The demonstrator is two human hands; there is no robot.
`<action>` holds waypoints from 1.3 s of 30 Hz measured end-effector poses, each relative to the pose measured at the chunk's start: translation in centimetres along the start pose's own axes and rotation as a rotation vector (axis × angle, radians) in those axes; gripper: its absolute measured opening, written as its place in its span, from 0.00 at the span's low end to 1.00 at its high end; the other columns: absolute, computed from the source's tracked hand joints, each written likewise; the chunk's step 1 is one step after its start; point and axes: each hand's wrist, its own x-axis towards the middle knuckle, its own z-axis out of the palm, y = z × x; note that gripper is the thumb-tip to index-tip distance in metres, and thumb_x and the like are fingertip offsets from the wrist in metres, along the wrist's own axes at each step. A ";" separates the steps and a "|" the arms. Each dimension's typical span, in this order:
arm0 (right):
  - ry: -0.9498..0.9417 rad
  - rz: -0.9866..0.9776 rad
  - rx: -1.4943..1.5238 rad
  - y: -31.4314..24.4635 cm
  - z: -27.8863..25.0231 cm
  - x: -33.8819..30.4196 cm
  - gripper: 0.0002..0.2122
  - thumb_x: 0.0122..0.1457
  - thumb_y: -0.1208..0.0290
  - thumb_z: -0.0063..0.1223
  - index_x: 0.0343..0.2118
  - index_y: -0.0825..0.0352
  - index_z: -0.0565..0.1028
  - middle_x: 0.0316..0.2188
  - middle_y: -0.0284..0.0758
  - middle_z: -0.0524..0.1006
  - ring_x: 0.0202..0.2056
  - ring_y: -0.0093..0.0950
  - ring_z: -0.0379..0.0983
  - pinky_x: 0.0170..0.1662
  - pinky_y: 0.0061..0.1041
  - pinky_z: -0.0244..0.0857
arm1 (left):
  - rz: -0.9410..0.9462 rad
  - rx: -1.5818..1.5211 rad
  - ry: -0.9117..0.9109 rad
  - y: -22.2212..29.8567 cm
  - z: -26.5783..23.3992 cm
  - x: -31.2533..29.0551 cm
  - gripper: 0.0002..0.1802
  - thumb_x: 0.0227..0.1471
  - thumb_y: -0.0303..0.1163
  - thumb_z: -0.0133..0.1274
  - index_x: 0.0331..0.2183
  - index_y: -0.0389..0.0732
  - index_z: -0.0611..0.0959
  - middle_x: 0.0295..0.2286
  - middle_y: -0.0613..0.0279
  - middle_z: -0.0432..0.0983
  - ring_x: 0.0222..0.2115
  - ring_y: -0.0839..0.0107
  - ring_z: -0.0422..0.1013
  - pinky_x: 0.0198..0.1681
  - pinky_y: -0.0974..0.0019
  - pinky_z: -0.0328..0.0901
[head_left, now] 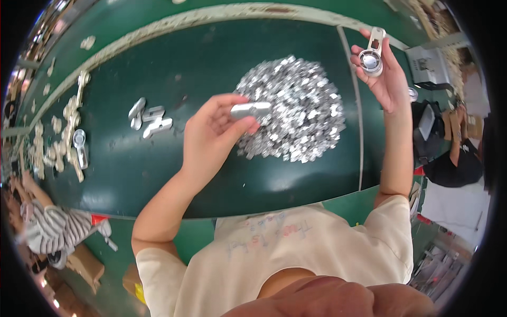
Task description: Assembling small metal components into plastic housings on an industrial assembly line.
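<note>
Between the thumb and fingers of my left hand [211,124] is a smooth silver oblong cover [250,110] with rounded ends. It is held over the left side of a large heap of small shiny silver pieces [298,108]. Farther right, beyond the seam in the tabletop, my right hand [390,79] is raised, palm upward. Its fingers and thumb hold a white plastic housing [372,57] with a round ringed head and a short handle. The handle has an opening in it and points away from me.
Several silver oblong covers [153,120] lie on the dark green table [211,58]. Many cream housings [71,113] cluster at the left. A white box [429,66] stands at the right. Other people are at the sides, one in a striped top [55,230].
</note>
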 end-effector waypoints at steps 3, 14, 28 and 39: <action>0.018 0.016 -0.249 2.7 7.8 0.1 0.23 0.63 0.60 0.35 0.57 0.68 0.55 0.36 0.40 0.71 0.32 0.24 0.68 0.29 0.19 0.63 | 0.018 -0.029 0.011 0.3 0.1 -0.5 0.15 0.47 0.17 0.52 0.40 0.30 0.71 0.31 0.56 0.74 0.32 0.72 0.74 0.37 0.74 0.69; -0.396 -0.722 -1.444 6.0 12.2 -1.4 0.19 0.37 0.82 0.60 0.36 0.75 0.72 0.35 0.43 0.73 0.35 0.38 0.69 0.37 0.30 0.64 | 0.031 0.039 -0.048 0.7 0.7 -1.5 0.18 0.47 0.14 0.49 0.43 0.28 0.70 0.38 0.52 0.72 0.39 0.68 0.72 0.42 0.68 0.70; -0.381 -0.607 -1.418 6.8 12.0 -1.4 0.19 0.35 0.82 0.60 0.36 0.74 0.73 0.33 0.42 0.73 0.33 0.38 0.69 0.36 0.30 0.64 | 0.043 0.034 -0.078 0.3 0.7 -1.8 0.18 0.47 0.14 0.50 0.43 0.27 0.70 0.38 0.51 0.73 0.38 0.66 0.72 0.44 0.67 0.69; -0.276 -0.249 -1.025 8.9 11.4 -1.5 0.19 0.41 0.82 0.60 0.39 0.71 0.68 0.35 0.34 0.68 0.34 0.25 0.66 0.37 0.21 0.60 | 0.134 0.263 0.066 -0.7 1.2 -1.7 0.11 0.51 0.19 0.48 0.39 0.30 0.72 0.31 0.58 0.74 0.31 0.75 0.72 0.34 0.76 0.67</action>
